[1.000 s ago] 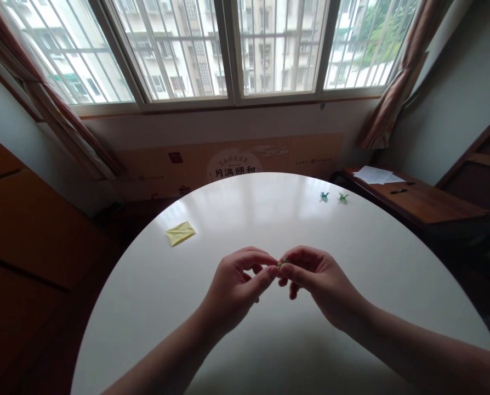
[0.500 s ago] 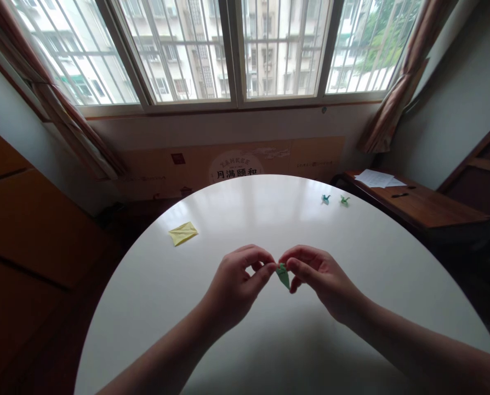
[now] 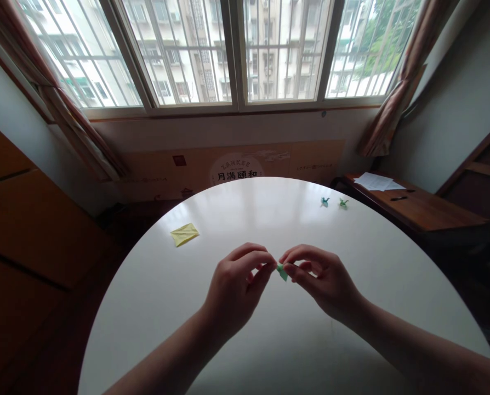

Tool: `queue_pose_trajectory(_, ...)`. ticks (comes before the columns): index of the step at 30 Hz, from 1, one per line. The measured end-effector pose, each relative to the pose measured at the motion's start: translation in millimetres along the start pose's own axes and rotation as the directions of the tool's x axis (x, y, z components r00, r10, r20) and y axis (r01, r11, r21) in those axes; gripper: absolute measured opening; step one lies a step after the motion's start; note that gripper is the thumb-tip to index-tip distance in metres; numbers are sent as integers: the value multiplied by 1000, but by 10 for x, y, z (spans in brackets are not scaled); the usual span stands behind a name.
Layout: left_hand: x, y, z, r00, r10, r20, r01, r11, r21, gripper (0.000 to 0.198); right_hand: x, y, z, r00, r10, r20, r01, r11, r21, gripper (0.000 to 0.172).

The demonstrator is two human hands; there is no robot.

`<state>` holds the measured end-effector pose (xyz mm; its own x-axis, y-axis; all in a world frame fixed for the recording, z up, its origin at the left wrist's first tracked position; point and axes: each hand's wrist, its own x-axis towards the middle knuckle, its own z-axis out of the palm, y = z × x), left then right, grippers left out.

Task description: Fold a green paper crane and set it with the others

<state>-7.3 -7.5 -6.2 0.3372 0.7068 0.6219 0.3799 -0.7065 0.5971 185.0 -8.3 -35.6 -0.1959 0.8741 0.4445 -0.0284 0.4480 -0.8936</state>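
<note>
A small piece of folded green paper (image 3: 283,272) is held above the white round table (image 3: 245,345). My left hand (image 3: 241,280) pinches its left side between thumb and fingertips. From the other side my right hand (image 3: 319,275) grips it, thumb in front and fingers behind. Both hands' fingertips almost meet over the paper and cover its upper part; a pointed green part shows below them.
Yellow folded paper (image 3: 184,235) lies on the table's left. Two small folded paper birds, one teal (image 3: 324,202) and one green (image 3: 343,203), rest near the far right edge. Beyond is a wooden desk (image 3: 429,208) with white sheets (image 3: 372,181). A barred window spans the back.
The green paper has turned between my fingers, so less of it shows below them. My right-hand fingers have curled in more. The view has shifted slightly.
</note>
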Motion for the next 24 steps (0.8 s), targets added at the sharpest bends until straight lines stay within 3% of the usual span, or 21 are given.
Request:
queue_pose_trajectory(6,6,10,7,996,57,-63,-56,998,19,8,-11,-12,-2,991,-118,-66,109,987,-121,4)
queue_pose_trajectory(13,8,-18,2,995,59,-80,-58,998,13,8,-16,-24,-9,989,-131,-74,116,978,-173,4)
queue_pose_trajectory(19,-2,-8,25,995,-39,-93,35,998,-47,9,-22,-31,-7,974,-211,-77,195,964,-180,9)
queue_pose_trajectory(24,-11,13,43,989,-146,-26,140,977,-158,6,-31,-18,-16,957,-279,-78,254,937,-239,11)
